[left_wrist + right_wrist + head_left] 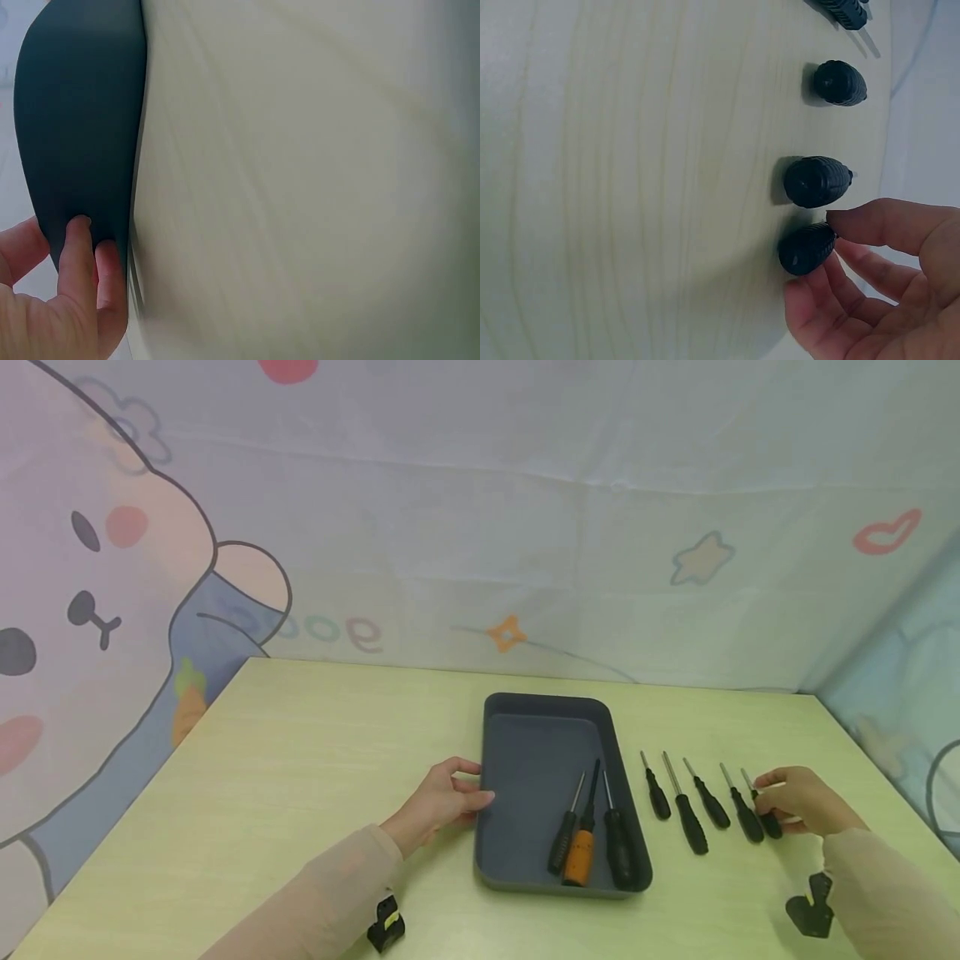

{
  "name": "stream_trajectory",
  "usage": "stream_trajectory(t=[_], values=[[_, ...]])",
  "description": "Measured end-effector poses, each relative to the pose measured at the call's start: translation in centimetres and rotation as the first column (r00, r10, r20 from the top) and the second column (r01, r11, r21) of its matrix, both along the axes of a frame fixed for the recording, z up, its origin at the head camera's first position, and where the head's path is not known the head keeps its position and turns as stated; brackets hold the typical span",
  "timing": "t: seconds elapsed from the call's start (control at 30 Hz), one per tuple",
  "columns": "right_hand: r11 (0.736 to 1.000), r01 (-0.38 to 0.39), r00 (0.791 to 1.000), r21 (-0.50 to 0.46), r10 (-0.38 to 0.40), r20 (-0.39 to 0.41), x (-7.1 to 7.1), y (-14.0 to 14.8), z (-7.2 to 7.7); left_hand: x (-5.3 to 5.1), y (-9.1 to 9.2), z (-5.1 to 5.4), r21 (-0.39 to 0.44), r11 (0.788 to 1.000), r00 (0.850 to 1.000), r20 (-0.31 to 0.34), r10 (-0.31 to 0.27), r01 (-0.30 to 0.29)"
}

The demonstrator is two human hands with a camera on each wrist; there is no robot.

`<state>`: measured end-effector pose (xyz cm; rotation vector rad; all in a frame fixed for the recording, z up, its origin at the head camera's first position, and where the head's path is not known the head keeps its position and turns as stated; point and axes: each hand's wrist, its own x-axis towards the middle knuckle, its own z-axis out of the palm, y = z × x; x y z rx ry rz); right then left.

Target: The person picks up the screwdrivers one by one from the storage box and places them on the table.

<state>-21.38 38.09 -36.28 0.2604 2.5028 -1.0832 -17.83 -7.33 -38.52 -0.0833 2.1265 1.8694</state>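
A grey tray (536, 760) holds three screwdrivers at its near right: one black (562, 843), one orange-handled (579, 857) and one all black (619, 852). My left hand (441, 800) grips the tray's left wall, thumb over the rim; in the left wrist view its fingers lie on the outer wall (82, 112). At the right end of a row of black screwdrivers, my right hand (802, 802) pinches the last one (770, 825) by its handle. In the right wrist view, that handle (808, 249) lies between thumb and fingers, close beside a neighbouring handle (817, 182).
Between the tray and my right hand, several black-handled screwdrivers (690, 825) lie side by side on the pale wooden table (300, 760). A printed cloth (450, 527) hangs behind the table. Black devices (387, 924) are strapped at both wrists.
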Motion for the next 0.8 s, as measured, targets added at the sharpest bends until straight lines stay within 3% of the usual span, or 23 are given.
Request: stream_trajectory(t=[0.3, 0.8], values=[[0.999, -0.04, 0.999, 0.022, 0.04, -0.005, 0.0, 0.1, 1.4, -0.1, -0.1, -0.2, 0.009, 1.0, 1.0, 0.001, -0.006, 0.006], [0.994, -0.102, 0.988, 0.047, 0.107, -0.11, 0.0, -2.7, 3.9, -0.2, -0.1, -0.2, 0.005, 1.0, 1.0, 0.001, -0.009, 0.009]])
